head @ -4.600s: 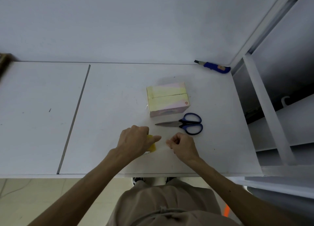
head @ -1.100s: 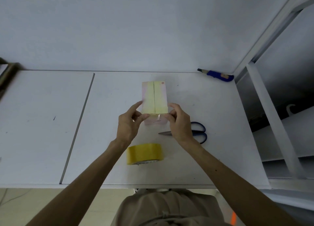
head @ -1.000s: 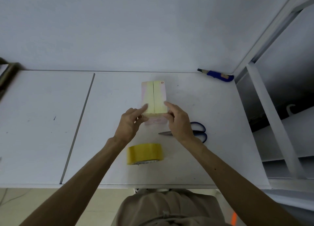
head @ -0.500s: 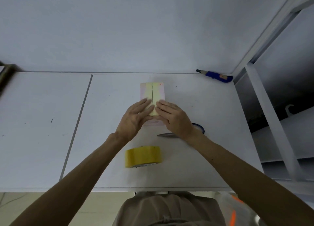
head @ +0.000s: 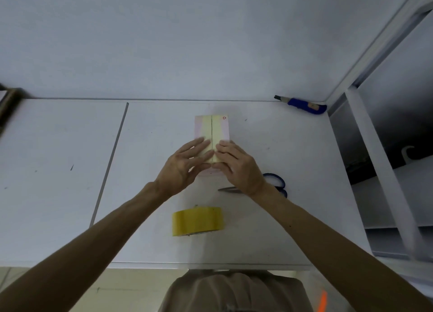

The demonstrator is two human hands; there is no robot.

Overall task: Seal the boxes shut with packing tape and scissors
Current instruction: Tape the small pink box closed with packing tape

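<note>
A small pale pink box (head: 212, 127) lies lengthwise on the white table, with two yellowish tape strips running along its top. My left hand (head: 181, 167) and my right hand (head: 236, 165) lie side by side on the box's near half, fingers straight and pressing on the tape. A yellow tape roll (head: 197, 220) stands on edge on the table between my forearms. Blue-handled scissors (head: 277, 186) lie to the right, partly hidden under my right wrist.
A blue utility knife (head: 304, 104) lies at the back right by the wall. A white shelf frame (head: 384, 171) stands at the table's right edge. A dark seam (head: 110, 161) splits the tabletop on the left.
My hands went from pinching the tape at the box's near end to lying flat on its top, then slid a little farther along it. Earlier the box was turned lengthwise and the roll set down.
</note>
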